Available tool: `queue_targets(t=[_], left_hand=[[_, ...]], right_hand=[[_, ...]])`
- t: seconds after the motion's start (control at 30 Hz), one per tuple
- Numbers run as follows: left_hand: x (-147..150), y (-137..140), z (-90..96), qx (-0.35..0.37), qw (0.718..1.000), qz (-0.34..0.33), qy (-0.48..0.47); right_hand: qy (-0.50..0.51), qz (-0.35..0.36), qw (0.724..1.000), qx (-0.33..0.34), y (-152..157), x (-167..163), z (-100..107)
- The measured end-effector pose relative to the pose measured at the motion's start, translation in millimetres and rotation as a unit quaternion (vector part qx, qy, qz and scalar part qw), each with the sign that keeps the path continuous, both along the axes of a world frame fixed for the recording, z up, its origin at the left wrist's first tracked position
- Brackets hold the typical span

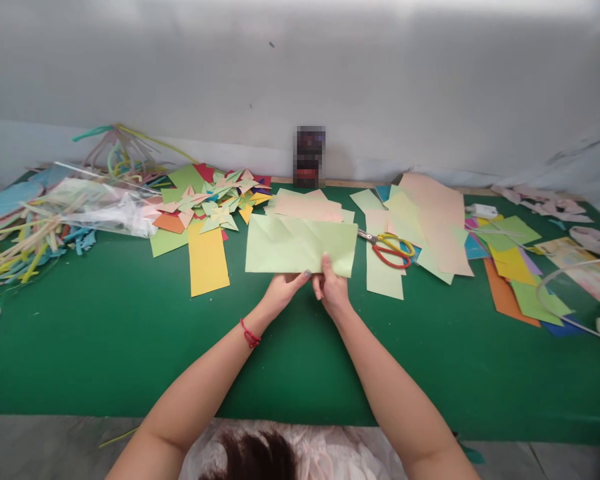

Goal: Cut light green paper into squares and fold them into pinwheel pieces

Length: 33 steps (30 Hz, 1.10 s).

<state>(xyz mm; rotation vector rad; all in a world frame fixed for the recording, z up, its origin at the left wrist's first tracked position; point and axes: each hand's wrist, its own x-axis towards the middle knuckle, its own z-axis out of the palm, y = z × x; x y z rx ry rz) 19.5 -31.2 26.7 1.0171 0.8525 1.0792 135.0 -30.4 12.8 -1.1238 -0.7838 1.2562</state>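
Observation:
Both hands meet at the near edge of a folded light green paper sheet (300,244) lying on the green table (130,333). My left hand (283,291), with a red string bracelet on its wrist, pinches that edge from the left. My right hand (331,288) pinches it from the right, thumb on top. The sheet shows several crease lines and is wider than it is tall. Behind it lie pale peach sheets (307,205).
Red and yellow scissors (391,249) lie right of the sheet on loose coloured papers. Folded paper stars (215,203) and a yellow sheet (207,260) sit at left, beside a plastic bag of paper strips (95,207). More coloured sheets (517,273) spread at right.

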Motion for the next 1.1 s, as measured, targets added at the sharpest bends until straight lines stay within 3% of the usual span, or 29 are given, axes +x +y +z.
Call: queue_targets(t=[0.2, 0.4, 0.63, 0.83, 0.97, 1.1], left_hand=[[-4, 4, -3.9, -0.075, 0.991, 0.109, -0.006], [-20, 18, -1.5, -0.056, 0.975, 0.211, -0.032], [-33, 27, -3.4, -0.028, 0.974, 0.222, -0.021], [-35, 26, -0.1, -0.038, 0.983, 0.178, -0.013], [-38, 26, 2.4, -0.051, 0.992, 0.113, -0.016], [-44, 28, 4.6, -0.019, 0.993, 0.112, 0.042]], right_hand=[[-0.023, 0.024, 0.999, -0.007, -5, -6, -3], [-0.011, -0.001, 1.000, 0.000, 3, 4, -1], [0.000, -0.001, 1.000, 0.016, 9, 14, 1], [0.003, 0.000, 1.000, 0.012, 12, 24, 5], [-0.040, 0.036, 0.999, 0.000, 11, 35, 6], [-0.109, 0.017, 0.994, 0.018, 11, 45, 8]])
